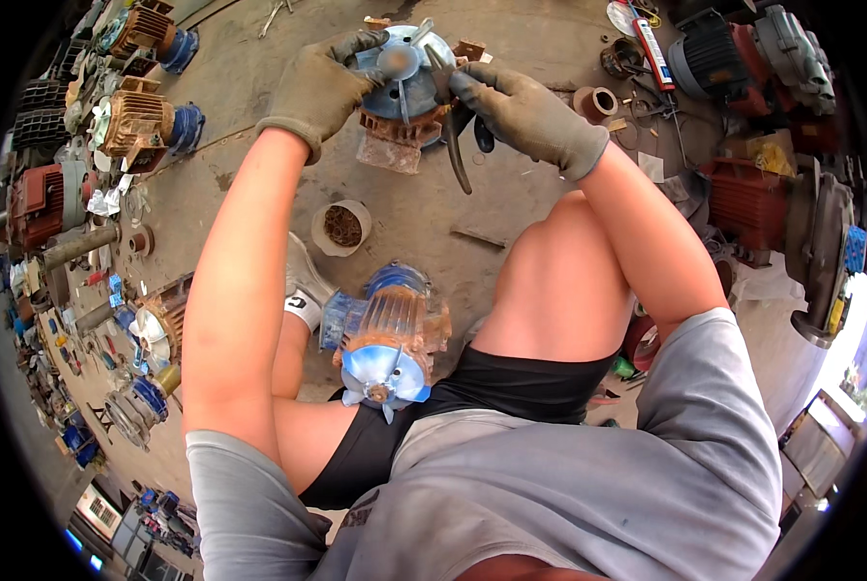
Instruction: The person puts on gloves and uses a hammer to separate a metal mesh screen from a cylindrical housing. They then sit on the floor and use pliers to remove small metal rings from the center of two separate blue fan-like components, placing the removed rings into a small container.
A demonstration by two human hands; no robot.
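An electric motor with a rusty, finned body (392,131) stands on the floor at the top middle. Its blue fan (398,64) faces up. My left hand (319,89), in a grey-green work glove, grips the fan's left edge with curled fingers. In my gloved right hand (532,114) is a pair of pliers (440,81), closed in my fingers. The jaws lie against the fan's right side, and one curved handle hangs down below. Whether they pinch anything is too small to tell. Nearer me, between my legs, sits a second rusty motor (387,320) with a blue fan (383,376).
A white pot (340,229) of small rusty pieces stands between the two motors. Several motors, such as a rusty one (135,124), line the left. At right lie a sealant tube (652,53), a metal ring (595,104), a dark motor (712,63) and a red housing (746,203).
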